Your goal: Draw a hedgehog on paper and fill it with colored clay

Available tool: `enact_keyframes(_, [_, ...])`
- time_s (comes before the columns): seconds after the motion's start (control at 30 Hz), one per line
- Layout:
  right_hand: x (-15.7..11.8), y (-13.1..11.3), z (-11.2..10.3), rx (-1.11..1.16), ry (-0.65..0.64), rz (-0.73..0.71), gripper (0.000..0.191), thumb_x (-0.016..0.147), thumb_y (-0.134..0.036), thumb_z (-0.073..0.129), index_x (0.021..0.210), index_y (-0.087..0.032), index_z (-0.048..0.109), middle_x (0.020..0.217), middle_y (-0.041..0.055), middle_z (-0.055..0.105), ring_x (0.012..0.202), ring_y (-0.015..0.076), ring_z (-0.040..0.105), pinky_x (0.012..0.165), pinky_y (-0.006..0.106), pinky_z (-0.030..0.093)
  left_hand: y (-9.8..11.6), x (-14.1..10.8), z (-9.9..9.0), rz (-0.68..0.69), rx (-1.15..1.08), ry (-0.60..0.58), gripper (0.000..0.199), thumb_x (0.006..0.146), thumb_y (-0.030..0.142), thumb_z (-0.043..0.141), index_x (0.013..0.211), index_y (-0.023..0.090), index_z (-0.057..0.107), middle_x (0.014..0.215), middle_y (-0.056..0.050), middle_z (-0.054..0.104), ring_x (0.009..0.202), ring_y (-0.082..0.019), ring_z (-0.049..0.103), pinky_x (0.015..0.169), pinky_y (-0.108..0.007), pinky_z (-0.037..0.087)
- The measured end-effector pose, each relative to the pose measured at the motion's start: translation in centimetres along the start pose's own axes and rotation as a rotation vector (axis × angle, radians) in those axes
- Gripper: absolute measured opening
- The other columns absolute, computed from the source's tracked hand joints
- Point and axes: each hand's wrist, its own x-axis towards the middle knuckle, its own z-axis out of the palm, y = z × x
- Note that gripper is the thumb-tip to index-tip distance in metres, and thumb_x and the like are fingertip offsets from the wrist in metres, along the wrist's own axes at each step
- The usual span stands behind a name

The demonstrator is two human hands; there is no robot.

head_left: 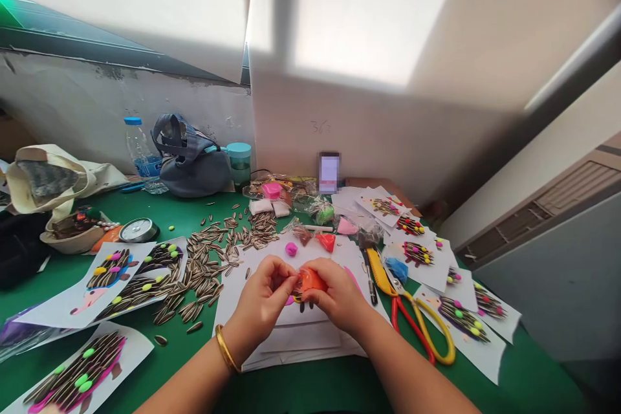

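In my right hand (337,291) is a lump of orange modelling clay (313,280), seemingly in a clear wrapper. My left hand (264,297), with a gold bangle on its wrist, pinches thumb and forefinger together at the clay's left edge; what lies between those fingertips is hidden. Both hands hover over white paper sheets (295,339), and a partly covered picture with dark seeds and pink clay shows beneath them. Just beyond, a pink clay ball (291,249) and a red clay packet (326,242) lie on the paper.
Sunflower seeds (204,265) are scattered left of the paper. Scissors (427,317), a yellow utility knife (380,272) and a black pen (371,284) lie at right. Seed pictures (460,320) flank both sides. A phone (328,173), bottle (145,158) and bag (194,162) stand behind.
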Motion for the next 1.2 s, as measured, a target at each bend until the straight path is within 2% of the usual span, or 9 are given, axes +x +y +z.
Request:
enact_keyframes(0.17, [0.2, 0.1, -0.3, 0.054, -0.044, 0.023, 0.059, 0.088, -0.072, 0.04, 0.105, -0.02, 0.063, 0.093, 0.0062, 0.065, 0.084, 0.0206, 0.058, 0.076, 0.032, 0.044, -0.9, -0.2, -0.2, 0.234, 0.277, 0.057, 0.007, 0.091, 0.025, 0.056, 0.091, 0.021, 0.063, 0.084, -0.001, 0.065, 0.075, -0.014, 0.06, 0.069, -0.027, 0.05])
enact_keyframes(0.3, [0.1, 0.1, -0.5, 0.113, -0.094, 0.055, 0.06, 0.088, -0.072, 0.04, 0.099, -0.019, 0.065, 0.088, 0.0045, 0.063, 0.08, 0.0187, 0.057, 0.072, 0.03, 0.043, -0.6, -0.2, -0.7, 0.419, 0.449, -0.027, 0.023, 0.093, 0.019, 0.054, 0.11, 0.027, 0.067, 0.092, -0.003, 0.068, 0.082, -0.015, 0.063, 0.072, -0.027, 0.051])
enact_keyframes(0.43, [0.1, 0.1, -0.6, 0.159, -0.087, 0.071, 0.053, 0.089, -0.068, 0.045, 0.086, -0.018, 0.064, 0.08, 0.0021, 0.06, 0.074, 0.0165, 0.055, 0.068, 0.028, 0.042, -0.5, -0.1, -0.9, 0.41, 0.491, -0.049, 0.029, 0.093, 0.023, 0.055, 0.12, 0.028, 0.065, 0.093, -0.005, 0.068, 0.083, -0.016, 0.064, 0.073, -0.028, 0.053])
enact_keyframes(0.63, [0.1, -0.2, -0.9, 0.283, -0.139, 0.088, 0.045, 0.09, -0.06, 0.052, 0.079, -0.018, 0.065, 0.078, 0.0011, 0.059, 0.075, 0.0158, 0.056, 0.071, 0.028, 0.043, -0.2, 0.4, -1.0, 0.298, 0.399, -0.092, 0.021, 0.089, 0.026, 0.063, 0.108, 0.027, 0.072, 0.093, -0.005, 0.068, 0.085, -0.017, 0.064, 0.078, -0.03, 0.053])
enact_keyframes(0.77, [-0.1, -0.5, -0.5, 0.518, -0.179, 0.176, 0.036, 0.087, -0.053, 0.061, 0.082, -0.018, 0.065, 0.081, 0.0011, 0.06, 0.076, 0.0154, 0.058, 0.072, 0.027, 0.046, 0.4, 0.6, -0.9, 0.259, 0.207, -0.082, 0.016, 0.083, 0.033, 0.07, 0.095, 0.024, 0.075, 0.088, -0.005, 0.065, 0.082, -0.017, 0.064, 0.075, -0.031, 0.054])
enact_keyframes(0.87, [-0.2, -0.7, 0.1, 0.713, -0.183, 0.214, 0.035, 0.085, -0.052, 0.064, 0.081, -0.018, 0.063, 0.08, 0.001, 0.06, 0.075, 0.0148, 0.057, 0.071, 0.027, 0.045, 0.5, 0.4, -0.6, 0.327, 0.144, -0.038, 0.012, 0.084, 0.031, 0.069, 0.091, 0.022, 0.074, 0.086, -0.004, 0.062, 0.08, -0.016, 0.063, 0.073, -0.031, 0.054])
enact_keyframes(0.97, [-0.1, -0.7, 0.5, 0.826, -0.177, 0.232, 0.036, 0.084, -0.053, 0.066, 0.08, -0.017, 0.061, 0.076, 0.0003, 0.058, 0.071, 0.0139, 0.054, 0.068, 0.027, 0.044, 0.5, -0.1, -0.3, 0.448, 0.207, 0.028, 0.007, 0.085, 0.022, 0.067, 0.091, 0.023, 0.071, 0.086, -0.002, 0.061, 0.08, -0.015, 0.062, 0.071, -0.028, 0.053])
enact_keyframes(1.13, [0.2, -0.9, 0.3, 0.812, -0.189, 0.251, 0.043, 0.08, -0.06, 0.067, 0.08, -0.017, 0.061, 0.075, 0.0012, 0.058, 0.069, 0.0144, 0.052, 0.066, 0.027, 0.043, 0.5, -0.8, -0.4, 0.666, 0.447, 0.098, 0.024, 0.085, 0.011, 0.064, 0.103, 0.027, 0.066, 0.092, -0.003, 0.063, 0.088, -0.017, 0.059, 0.081, -0.034, 0.051])
enact_keyframes(1.2, [0.2, -1.0, 0.1, 0.809, -0.196, 0.258, 0.045, 0.079, -0.062, 0.066, 0.08, -0.017, 0.061, 0.075, 0.0017, 0.058, 0.069, 0.0142, 0.051, 0.065, 0.027, 0.043, 0.6, -0.8, -0.5, 0.668, 0.505, 0.093, 0.027, 0.085, 0.013, 0.063, 0.109, 0.028, 0.064, 0.095, -0.004, 0.063, 0.091, -0.019, 0.058, 0.083, -0.036, 0.05])
